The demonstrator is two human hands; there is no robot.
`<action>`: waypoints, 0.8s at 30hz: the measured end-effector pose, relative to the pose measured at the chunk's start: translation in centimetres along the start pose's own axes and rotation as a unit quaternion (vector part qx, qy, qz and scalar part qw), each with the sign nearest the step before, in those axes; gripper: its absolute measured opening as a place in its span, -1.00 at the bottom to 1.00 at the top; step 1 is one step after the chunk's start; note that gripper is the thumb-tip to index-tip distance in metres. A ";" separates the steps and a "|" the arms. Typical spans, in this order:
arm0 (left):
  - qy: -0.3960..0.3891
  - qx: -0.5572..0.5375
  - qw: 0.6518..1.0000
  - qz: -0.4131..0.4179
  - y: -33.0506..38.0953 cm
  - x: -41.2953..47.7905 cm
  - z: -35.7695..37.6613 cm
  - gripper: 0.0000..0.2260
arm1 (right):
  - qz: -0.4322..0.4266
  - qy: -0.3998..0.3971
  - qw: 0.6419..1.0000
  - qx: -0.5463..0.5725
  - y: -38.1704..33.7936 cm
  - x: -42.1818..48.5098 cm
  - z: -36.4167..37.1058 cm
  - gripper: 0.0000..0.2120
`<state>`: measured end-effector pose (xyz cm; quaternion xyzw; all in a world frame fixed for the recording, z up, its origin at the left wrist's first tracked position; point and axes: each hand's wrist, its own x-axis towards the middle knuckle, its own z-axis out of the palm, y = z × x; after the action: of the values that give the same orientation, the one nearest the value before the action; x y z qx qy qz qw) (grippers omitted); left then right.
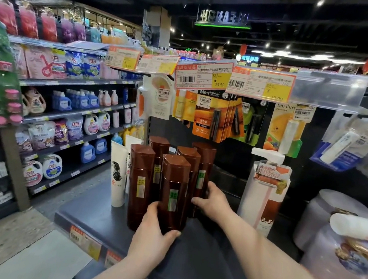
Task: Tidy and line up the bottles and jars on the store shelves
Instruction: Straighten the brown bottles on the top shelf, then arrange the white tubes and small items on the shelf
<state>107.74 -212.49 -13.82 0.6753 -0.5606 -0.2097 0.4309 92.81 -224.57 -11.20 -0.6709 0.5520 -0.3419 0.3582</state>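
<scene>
left hand (154, 236): clamped low on the front brown bottle (172, 191), a tall plastic one with a faceted brown cap and a green label; thumb on its right side, fingers round its left. this bottle stands upright on the dark grey metal shelf (97, 221), set back from the front edge.

right hand (212, 201): at 2 o'clock of the left hand, apart from it. its fingers curl round the lower body of the rear right brown bottle (204, 165), thumb raised on the far side. that bottle is upright.

three more brown bottles of the same make stand upright in the cluster: one at 9 o'clock of the front bottle (141, 180), one at 11 o'clock behind it (159, 152), one at 1 o'clock (188, 161). all five sit close together; the rows are staggered, not in line.

just beside the cluster at 9 o'clock: a white squeeze tube with a black hair drawing (118, 175), standing upright. at 3 o'clock, clear of the right hand: a white pump bottle with an orange-brown label (265, 192). further at 3 o'clock: pale lilac round tubs (332, 212).

at 12 o'clock above: carded lip balms on hooks (207, 116) under orange and yellow price tags (203, 76). at 9 o'clock across the aisle: shelves of laundry detergent bottles and pouches (78, 102). orange price labels (85, 241) line the shelf's front edge.
</scene>
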 end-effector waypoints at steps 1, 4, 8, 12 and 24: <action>0.000 -0.001 1.000 -0.002 0.0 0.0 0.0 -0.32 | 0.001 0.009 1.000 0.002 0.1 0.0 0.1 -0.49; -0.001 -0.007 1.000 -0.006 0.2 0.0 0.0 -0.32 | 0.001 0.022 1.000 0.008 0.3 0.0 0.5 -0.52; -0.001 -0.006 1.000 -0.003 0.2 0.0 -0.1 -0.33 | 0.004 0.019 1.000 0.009 0.1 -0.1 0.6 -0.50; -0.002 -0.007 1.000 -0.007 0.1 0.2 -0.3 -0.31 | -0.006 0.022 0.999 -0.033 -0.2 -1.1 0.4 -0.39; 0.054 -0.033 0.991 0.118 1.8 -5.3 0.5 -0.09 | -0.062 0.094 0.987 -0.117 -0.3 -13.5 -8.2 -0.83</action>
<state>104.81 -207.74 -13.68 0.6002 -0.6050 -0.1387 0.5044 83.87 -212.09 -7.58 -0.7061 0.5763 -0.3583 0.2022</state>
